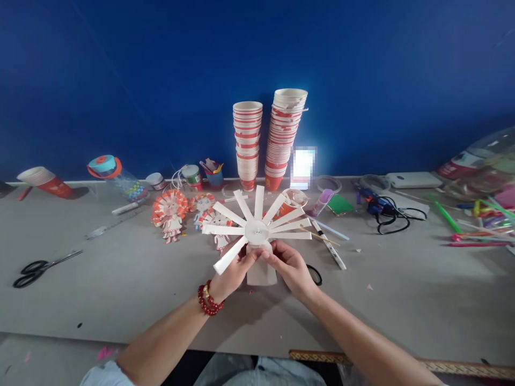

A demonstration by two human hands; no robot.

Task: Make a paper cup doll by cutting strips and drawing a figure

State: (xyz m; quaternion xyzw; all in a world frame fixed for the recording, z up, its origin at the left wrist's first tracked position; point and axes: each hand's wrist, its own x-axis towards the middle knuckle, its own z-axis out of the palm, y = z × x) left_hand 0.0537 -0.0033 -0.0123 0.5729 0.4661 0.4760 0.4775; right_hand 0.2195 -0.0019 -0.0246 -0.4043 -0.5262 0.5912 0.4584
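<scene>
Fanned paper cup pinched by left hand and right hand, two cup stacks behind

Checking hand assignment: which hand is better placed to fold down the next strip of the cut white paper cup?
Left, probably. The left hand already pinches the lowest strip of the cut white paper cup, fanned into strips. The right hand steadies the cup's base.

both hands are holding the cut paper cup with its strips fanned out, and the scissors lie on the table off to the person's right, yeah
Not quite. The head view shows the scissors lying on the table off to the person's left, not right. The rest holds: the left hand and right hand both hold the cut paper cup with its strips fanned out.
</scene>
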